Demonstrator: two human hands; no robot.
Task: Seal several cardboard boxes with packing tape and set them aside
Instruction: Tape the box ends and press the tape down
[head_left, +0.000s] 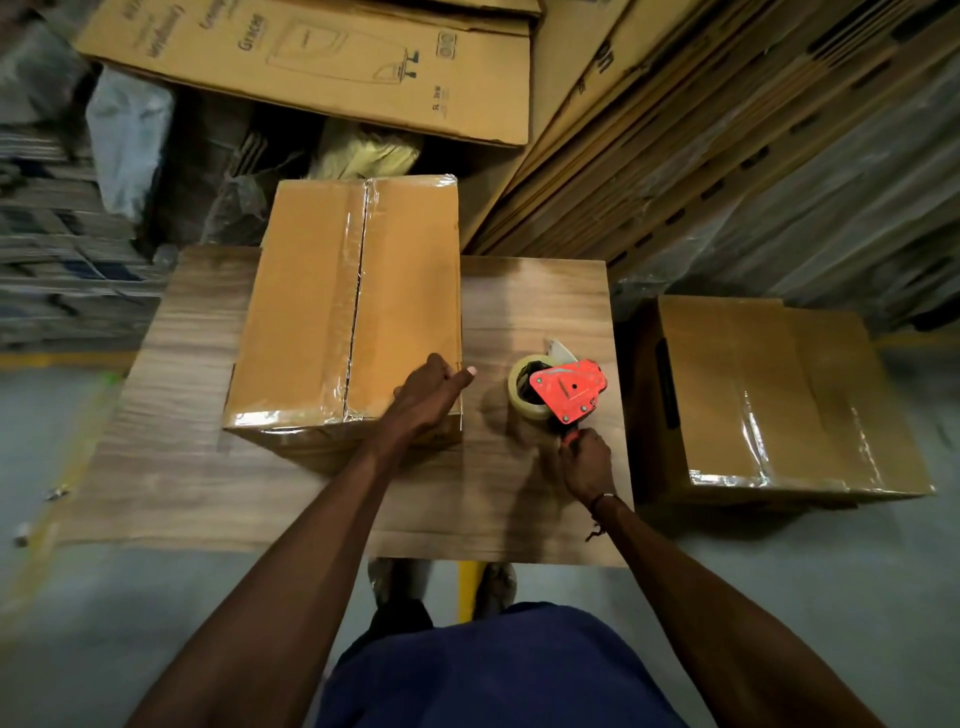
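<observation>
A brown cardboard box (322, 312) stands on the wooden table (540, 312), its top seam and near edge covered with clear tape. My left hand (426, 397) rests on the box's near right corner, fingers curled over the edge and thumb pointing right. To the right, a red tape dispenser (569, 389) with a roll of clear tape (522, 387) stands on the table. My right hand (587, 462) grips its handle from the near side.
A second taped box (789, 405) sits on the floor right of the table. Flattened cartons (701, 130) lean in stacks behind and to the right. Printed flat cartons (311, 67) lie at the back, plastic-wrapped bundles (52, 234) on the left. My feet are under the table's near edge.
</observation>
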